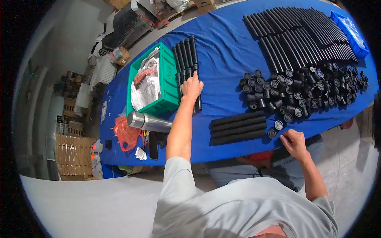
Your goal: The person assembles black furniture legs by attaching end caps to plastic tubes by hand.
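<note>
Several black rods (185, 59) lie side by side, long axis running away from the body. The left hand (192, 88) clasps their near ends, green bin (170, 85) just left of it. The right hand (293, 142) curls at the table (226, 59) edge beside loose caps (279, 125) — its grip is unclear.

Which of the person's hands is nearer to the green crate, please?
The left. The left hand rests on the black rods right beside the green crate; the right hand is well away, at the table edge near the black caps.
</note>
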Action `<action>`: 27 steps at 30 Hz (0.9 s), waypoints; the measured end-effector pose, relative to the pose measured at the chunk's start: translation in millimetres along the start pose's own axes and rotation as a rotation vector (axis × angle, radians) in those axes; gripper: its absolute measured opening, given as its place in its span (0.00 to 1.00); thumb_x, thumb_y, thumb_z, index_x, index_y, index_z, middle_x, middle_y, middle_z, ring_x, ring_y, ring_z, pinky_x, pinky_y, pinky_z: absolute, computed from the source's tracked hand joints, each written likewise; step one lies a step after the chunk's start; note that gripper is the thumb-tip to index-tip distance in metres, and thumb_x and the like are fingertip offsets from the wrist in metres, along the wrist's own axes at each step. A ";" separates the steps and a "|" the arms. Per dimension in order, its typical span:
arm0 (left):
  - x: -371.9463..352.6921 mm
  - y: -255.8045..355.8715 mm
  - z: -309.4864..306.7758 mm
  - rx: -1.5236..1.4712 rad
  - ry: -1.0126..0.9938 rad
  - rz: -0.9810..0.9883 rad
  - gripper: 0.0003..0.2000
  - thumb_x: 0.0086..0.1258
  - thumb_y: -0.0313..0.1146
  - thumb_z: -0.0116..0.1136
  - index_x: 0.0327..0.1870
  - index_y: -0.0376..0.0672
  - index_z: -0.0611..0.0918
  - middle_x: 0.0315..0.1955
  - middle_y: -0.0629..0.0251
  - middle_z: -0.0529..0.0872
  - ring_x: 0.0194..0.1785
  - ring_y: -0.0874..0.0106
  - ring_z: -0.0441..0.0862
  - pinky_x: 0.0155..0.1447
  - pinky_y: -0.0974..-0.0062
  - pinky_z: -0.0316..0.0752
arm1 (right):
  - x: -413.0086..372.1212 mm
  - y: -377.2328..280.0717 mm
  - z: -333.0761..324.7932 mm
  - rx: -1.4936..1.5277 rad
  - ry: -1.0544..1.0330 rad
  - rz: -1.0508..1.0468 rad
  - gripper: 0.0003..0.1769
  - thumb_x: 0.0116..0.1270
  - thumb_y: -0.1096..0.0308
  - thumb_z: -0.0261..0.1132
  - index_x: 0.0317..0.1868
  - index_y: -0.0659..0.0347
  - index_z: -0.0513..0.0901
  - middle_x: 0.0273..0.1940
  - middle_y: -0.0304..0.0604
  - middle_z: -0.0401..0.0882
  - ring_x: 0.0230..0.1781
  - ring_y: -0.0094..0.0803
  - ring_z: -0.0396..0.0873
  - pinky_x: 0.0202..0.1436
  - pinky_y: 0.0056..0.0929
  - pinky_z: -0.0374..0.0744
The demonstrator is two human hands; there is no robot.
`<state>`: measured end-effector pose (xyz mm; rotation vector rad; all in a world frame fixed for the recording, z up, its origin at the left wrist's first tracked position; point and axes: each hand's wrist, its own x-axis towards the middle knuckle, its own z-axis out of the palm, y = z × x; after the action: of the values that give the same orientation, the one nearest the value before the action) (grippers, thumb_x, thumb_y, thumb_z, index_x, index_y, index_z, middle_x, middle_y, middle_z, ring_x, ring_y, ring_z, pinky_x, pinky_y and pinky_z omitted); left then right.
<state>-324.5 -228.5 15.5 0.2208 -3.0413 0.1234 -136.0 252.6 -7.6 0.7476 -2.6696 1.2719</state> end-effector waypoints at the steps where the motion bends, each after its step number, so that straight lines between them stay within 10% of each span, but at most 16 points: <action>1: -1.1 1.4 -2.0 0.023 0.007 0.000 0.30 0.70 0.43 0.57 0.73 0.43 0.74 0.49 0.45 0.90 0.50 0.46 0.89 0.57 0.47 0.83 | -0.3 0.7 0.8 0.004 0.011 -0.003 0.09 0.65 0.71 0.73 0.31 0.63 0.82 0.25 0.48 0.79 0.23 0.47 0.79 0.27 0.41 0.74; 9: -6.2 14.6 -21.9 -0.035 0.080 -0.051 0.33 0.73 0.54 0.60 0.74 0.45 0.71 0.50 0.44 0.89 0.51 0.42 0.88 0.57 0.44 0.82 | -0.4 0.7 -1.8 0.024 0.018 -0.022 0.08 0.66 0.70 0.73 0.32 0.62 0.82 0.24 0.47 0.77 0.22 0.44 0.77 0.26 0.40 0.73; 21: -120.5 106.1 -36.3 -0.710 0.132 0.313 0.12 0.71 0.36 0.66 0.49 0.39 0.89 0.38 0.58 0.89 0.41 0.59 0.89 0.48 0.62 0.82 | -4.2 11.5 -0.2 0.104 0.071 -0.071 0.05 0.64 0.72 0.71 0.35 0.63 0.83 0.26 0.46 0.77 0.23 0.41 0.78 0.27 0.36 0.74; 27: -192.6 111.2 -38.1 -0.542 0.129 0.430 0.21 0.72 0.39 0.67 0.63 0.39 0.84 0.61 0.50 0.84 0.66 0.50 0.79 0.71 0.54 0.72 | -9.4 12.4 1.1 0.129 0.073 -0.063 0.06 0.63 0.73 0.71 0.37 0.64 0.83 0.25 0.45 0.76 0.23 0.39 0.77 0.27 0.35 0.73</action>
<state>-148.0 -88.5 26.7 -0.4573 -2.8054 -0.6216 -133.4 262.0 -19.8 0.7785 -2.5063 1.4374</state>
